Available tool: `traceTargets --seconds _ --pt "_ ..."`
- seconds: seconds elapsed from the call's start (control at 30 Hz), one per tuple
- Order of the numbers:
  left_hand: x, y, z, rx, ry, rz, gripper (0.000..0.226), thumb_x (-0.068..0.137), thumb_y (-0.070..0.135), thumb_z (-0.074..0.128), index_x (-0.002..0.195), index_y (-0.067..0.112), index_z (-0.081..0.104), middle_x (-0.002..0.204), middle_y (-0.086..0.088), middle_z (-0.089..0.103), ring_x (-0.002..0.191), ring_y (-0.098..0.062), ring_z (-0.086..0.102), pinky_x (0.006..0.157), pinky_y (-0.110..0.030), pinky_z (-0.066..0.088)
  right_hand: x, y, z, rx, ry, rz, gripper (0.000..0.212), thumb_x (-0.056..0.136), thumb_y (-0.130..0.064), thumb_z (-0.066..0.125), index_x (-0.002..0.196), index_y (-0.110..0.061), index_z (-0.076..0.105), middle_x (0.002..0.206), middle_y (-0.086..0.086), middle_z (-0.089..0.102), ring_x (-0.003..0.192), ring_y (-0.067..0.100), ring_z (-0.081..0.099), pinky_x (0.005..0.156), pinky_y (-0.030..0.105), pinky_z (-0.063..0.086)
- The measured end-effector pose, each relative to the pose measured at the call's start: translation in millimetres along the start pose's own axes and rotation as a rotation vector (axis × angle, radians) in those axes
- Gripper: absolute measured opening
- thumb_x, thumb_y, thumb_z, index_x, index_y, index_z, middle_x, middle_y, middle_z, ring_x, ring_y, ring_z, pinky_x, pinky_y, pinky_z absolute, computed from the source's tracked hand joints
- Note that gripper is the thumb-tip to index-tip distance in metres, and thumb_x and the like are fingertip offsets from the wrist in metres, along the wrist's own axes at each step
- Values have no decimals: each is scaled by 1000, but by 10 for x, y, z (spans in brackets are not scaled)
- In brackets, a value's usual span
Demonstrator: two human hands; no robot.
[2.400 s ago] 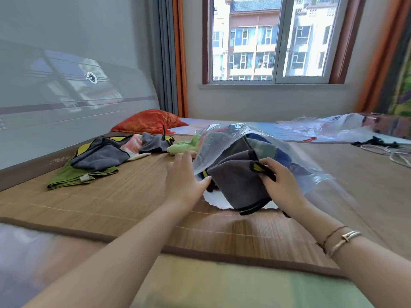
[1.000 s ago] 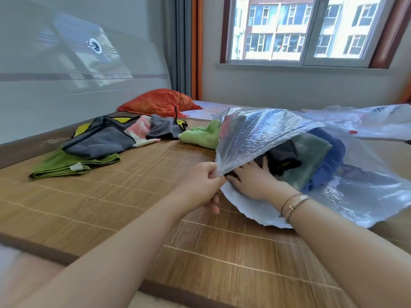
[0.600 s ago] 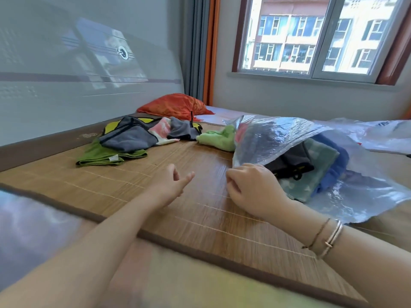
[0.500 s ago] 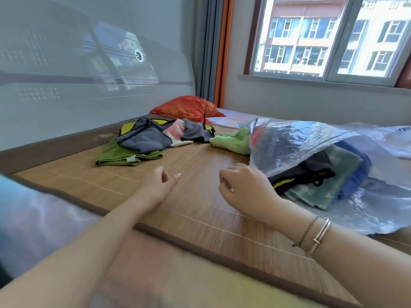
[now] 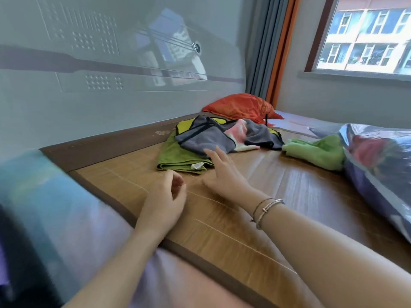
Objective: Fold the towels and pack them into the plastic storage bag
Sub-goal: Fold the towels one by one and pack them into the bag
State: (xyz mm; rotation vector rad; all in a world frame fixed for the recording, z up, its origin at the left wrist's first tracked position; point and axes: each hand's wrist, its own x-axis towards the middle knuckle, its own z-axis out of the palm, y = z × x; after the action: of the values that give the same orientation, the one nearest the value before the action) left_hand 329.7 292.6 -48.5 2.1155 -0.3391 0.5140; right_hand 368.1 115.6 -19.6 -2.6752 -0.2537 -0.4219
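A heap of loose towels lies on the bamboo mat: a folded dark green towel at the bottom, a grey towel on it, a pink and white one behind. A light green towel lies beside the clear plastic storage bag, which holds towels at the right edge. My right hand stretches toward the heap with straight fingers, its tips at the grey towel's near edge. My left hand hovers over the mat just short of the green towel, fingers loosely curled, holding nothing.
An orange pillow lies behind the heap against the grey headboard. The mat's brown border runs across the foreground over a pastel sheet. Curtains and a window stand at the back right.
Both hands left the bag; the dark towel stays inside it. The view swung left, and my hands moved across the mat to the towel heap, the right one reaching it.
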Motion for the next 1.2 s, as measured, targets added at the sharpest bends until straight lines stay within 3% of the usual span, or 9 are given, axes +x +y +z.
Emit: traceTargets --seconds 0.1,0.17,0.27,0.47,0.63,0.8,0.97,1.07,1.2 --pt "-3 -39 -16 -47 50 31 4 91 18 58 92 21 57 86 13 62 82 5 57 67 -6 40 415 -14 231 -86 -103 -17 75 85 -33 61 148 -38 21 161 1 1 148 33 0 112 60 24" --pt "4 -49 -24 -64 50 30 4 92 19 57 94 23 57 87 14 61 84 5 57 68 -8 41 589 -27 286 -140 -130 -28 53 92 -26 51 143 -32 38 158 7 19 143 36 23 108 57 33" --pt "-3 -61 -22 -117 80 20 7 92 19 57 95 25 56 88 16 60 84 9 57 66 -4 42 647 -61 188 -284 -77 -56 31 95 -12 42 122 -20 57 123 11 59 111 33 57 90 45 49" --pt "-40 -39 -45 -119 142 24 13 91 14 56 101 22 53 98 9 58 94 -4 57 77 -18 43 121 211 -264 -321 -160 -66 21 90 -8 41 79 -23 51 83 1 55 85 30 59 67 36 44" --pt "-92 94 -86 42 89 70 13 89 9 56 100 15 54 101 0 57 95 -16 55 77 -24 37 -797 314 -779 -292 -237 -69 22 88 -10 42 85 -29 53 81 -4 54 78 19 51 66 32 39" --pt "-427 582 14 128 -47 117 26 88 17 58 114 15 57 116 -2 55 107 -22 52 94 -35 41 -1741 364 -1185 -267 -300 -24 38 84 -19 41 111 -39 60 111 -8 68 102 16 60 87 39 50" --pt "-736 1096 215 137 -197 77 33 89 37 60 115 17 57 119 -1 54 112 -24 48 96 -33 40 -2343 169 -1535 -194 -387 2 34 83 -21 50 107 -37 68 124 -23 62 114 -1 56 97 22 44" --pt "-817 1257 261 136 -268 1 31 85 42 64 104 21 53 110 1 49 107 -23 51 91 -31 41 -2496 93 -1692 -1 -466 112 31 77 -40 48 97 -35 70 124 -18 62 109 0 56 98 26 43" --pt "-870 1418 255 232 -156 -68 35 83 54 59 88 20 54 107 0 42 103 -28 47 90 -34 37 -2495 119 -1633 -29 -146 128 32 81 -55 49 92 -27 62 98 -8 62 90 12 58 87 38 49"
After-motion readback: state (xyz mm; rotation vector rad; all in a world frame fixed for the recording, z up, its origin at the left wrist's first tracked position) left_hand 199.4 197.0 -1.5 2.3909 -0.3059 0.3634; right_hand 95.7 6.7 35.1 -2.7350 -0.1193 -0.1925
